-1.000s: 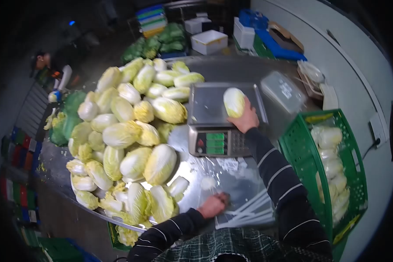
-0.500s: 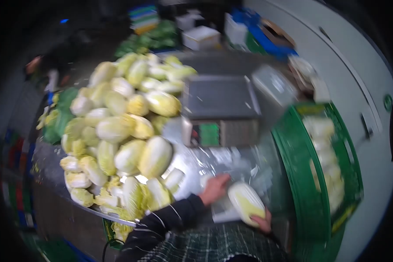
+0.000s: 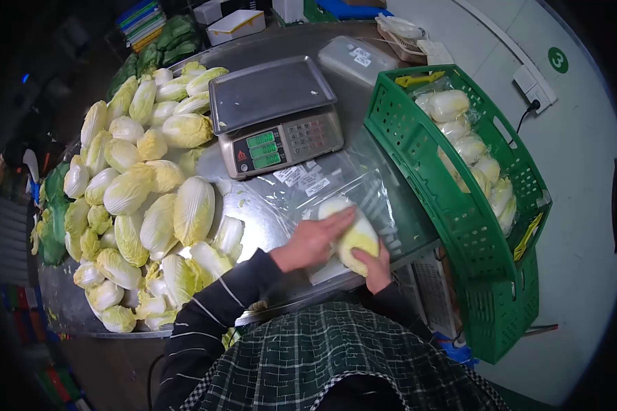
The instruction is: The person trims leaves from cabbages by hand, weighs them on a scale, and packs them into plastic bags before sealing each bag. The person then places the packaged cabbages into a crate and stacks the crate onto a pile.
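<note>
A pale napa cabbage (image 3: 349,229) is between my two hands above the near edge of the metal table. My right hand (image 3: 376,267) grips its lower, yellow-green end, thumb on top. My left hand (image 3: 315,240) reaches in from the left, its fingers laid across the upper white part and touching it; its thumb is hidden. Under and behind the cabbage lie clear plastic bags (image 3: 377,198) with white printed labels. Beyond them stands a digital scale (image 3: 284,140), its bare metal pan on top and green displays lit.
Many loose napa cabbages (image 3: 134,188) are heaped along the table's left side. At right, a green crate (image 3: 445,226) holds bagged cabbages. More clear bags (image 3: 356,60) are stacked beyond the scale. A white foam box (image 3: 236,26) stands at the back. A plug (image 3: 533,105) sits in the wall.
My left hand has come onto the cabbage, which has turned more upright in my right hand. The head view has shifted, so the scale and crate appear farther left and higher.
</note>
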Available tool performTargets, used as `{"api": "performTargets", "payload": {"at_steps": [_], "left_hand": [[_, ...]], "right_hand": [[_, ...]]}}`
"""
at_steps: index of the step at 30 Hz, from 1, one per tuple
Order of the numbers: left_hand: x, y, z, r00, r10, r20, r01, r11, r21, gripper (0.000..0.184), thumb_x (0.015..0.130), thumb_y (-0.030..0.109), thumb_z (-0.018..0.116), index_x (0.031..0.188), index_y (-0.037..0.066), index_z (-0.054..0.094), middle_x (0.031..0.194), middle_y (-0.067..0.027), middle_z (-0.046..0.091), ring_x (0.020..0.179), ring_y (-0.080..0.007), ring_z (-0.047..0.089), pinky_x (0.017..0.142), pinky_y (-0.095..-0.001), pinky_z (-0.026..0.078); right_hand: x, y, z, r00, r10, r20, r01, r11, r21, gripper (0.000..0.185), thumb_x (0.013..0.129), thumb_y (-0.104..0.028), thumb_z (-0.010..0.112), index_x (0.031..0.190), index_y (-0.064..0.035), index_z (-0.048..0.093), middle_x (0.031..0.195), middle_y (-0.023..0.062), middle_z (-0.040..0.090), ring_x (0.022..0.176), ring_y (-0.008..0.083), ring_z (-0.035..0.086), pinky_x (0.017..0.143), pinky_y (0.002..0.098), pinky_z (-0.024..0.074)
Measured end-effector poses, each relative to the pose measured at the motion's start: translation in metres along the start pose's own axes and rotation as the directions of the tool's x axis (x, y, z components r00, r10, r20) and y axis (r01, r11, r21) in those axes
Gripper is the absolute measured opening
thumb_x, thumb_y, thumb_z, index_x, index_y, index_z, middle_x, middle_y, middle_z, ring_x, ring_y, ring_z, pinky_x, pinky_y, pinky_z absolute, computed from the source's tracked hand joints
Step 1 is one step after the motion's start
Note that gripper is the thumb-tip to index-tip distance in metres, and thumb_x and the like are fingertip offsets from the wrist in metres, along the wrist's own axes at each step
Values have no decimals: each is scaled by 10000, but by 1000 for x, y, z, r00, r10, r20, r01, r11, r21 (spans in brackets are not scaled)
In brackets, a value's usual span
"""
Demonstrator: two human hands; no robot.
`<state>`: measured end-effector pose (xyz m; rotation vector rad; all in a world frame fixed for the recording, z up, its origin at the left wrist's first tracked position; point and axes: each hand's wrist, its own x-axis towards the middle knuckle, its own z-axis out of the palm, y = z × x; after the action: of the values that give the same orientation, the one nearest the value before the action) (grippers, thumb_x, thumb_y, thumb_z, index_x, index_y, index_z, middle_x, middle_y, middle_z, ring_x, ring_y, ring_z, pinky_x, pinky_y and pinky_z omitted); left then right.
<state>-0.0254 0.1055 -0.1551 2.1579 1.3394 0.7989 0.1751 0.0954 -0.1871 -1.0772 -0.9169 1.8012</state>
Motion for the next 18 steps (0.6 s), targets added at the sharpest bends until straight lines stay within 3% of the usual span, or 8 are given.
{"api": "performTargets", "payload": {"at_steps": [1, 4, 6, 8, 11, 12, 14, 18], "left_hand": [[2, 11, -2, 998, 50, 47, -53, 996, 73, 746, 628, -17, 550, 1350, 100, 404, 1418, -49, 391, 969, -272, 617, 637, -326, 530], [-1, 12, 10, 953, 304, -2, -302, 947, 112, 739, 626, 14, 594, 1339, 102, 422, 1407, -43, 411, 866, -222, 628, 615, -310, 519], [-13, 32, 5, 901, 416, 122, -433, 864, 257, 721, 613, 18, 612, 1311, 83, 443, 1394, -30, 429, 788, -191, 590, 616, -292, 499], [-31, 32, 4, 868, 488, 90, -488, 805, 337, 646, 643, 75, 634, 1269, 57, 472, 1380, -98, 429, 781, -186, 558, 625, -309, 477], [-54, 19, 35, 724, 11, -690, 310, 888, 339, 539, 704, 219, 648, 1188, 19, 523, 1174, -256, 554, 728, -248, 595, 631, -398, 471], [-59, 18, 42, 728, 2, -685, 312, 889, 335, 539, 704, 219, 648, 1188, 19, 523, 1174, -256, 554, 728, -248, 595, 631, -398, 471], [-63, 11, 52, 637, -700, -323, 680, 707, -193, 331, 747, 208, 608, 1023, 26, 610, 842, -226, 645, 660, -365, 608, 603, -444, 468], [-84, 27, 38, 934, -349, -82, 348, 937, -25, 230, 776, 224, 557, 682, 19, 604, 604, -221, 572, 603, -412, 580, 593, -480, 471]], "right_hand": [[5, 2, 4, 957, -279, 79, 286, 859, -424, 642, 738, -44, 667, 1301, 60, 377, 1209, 183, 524, 1056, 294, 567, 899, 331, 457], [26, 9, 4, 907, -370, 200, 406, 646, -647, 653, 737, -45, 678, 1304, 61, 373, 1242, 174, 502, 1121, 265, 525, 938, 332, 431], [28, 12, 7, 929, -342, 138, 368, 837, -406, 617, 757, -85, 679, 1295, 38, 402, 1201, 158, 531, 1064, 248, 561, 891, 328, 466], [14, 8, 11, 974, 213, -78, -186, 947, 261, 530, 809, -131, 636, 1275, 16, 430, 1145, 151, 562, 978, 252, 604, 803, 349, 519], [0, 3, 28, 982, 168, 84, -188, 907, 378, 414, 847, -128, 577, 1218, 21, 470, 1077, 124, 597, 912, 256, 626, 700, 395, 550], [-3, 4, 29, 975, 176, 137, -218, 887, 407, 402, 844, -128, 583, 1204, 23, 483, 1070, 121, 599, 911, 253, 626, 714, 387, 547], [8, 10, 32, 979, 183, 90, -204, 894, 399, 396, 835, -122, 601, 1187, 26, 498, 1068, 127, 599, 906, 248, 626, 732, 376, 540], [35, 18, 54, 990, 133, -46, -105, 915, 389, 404, 791, -116, 671, 1144, 30, 538, 1046, 126, 604, 899, 218, 619, 775, 334, 517]]}}
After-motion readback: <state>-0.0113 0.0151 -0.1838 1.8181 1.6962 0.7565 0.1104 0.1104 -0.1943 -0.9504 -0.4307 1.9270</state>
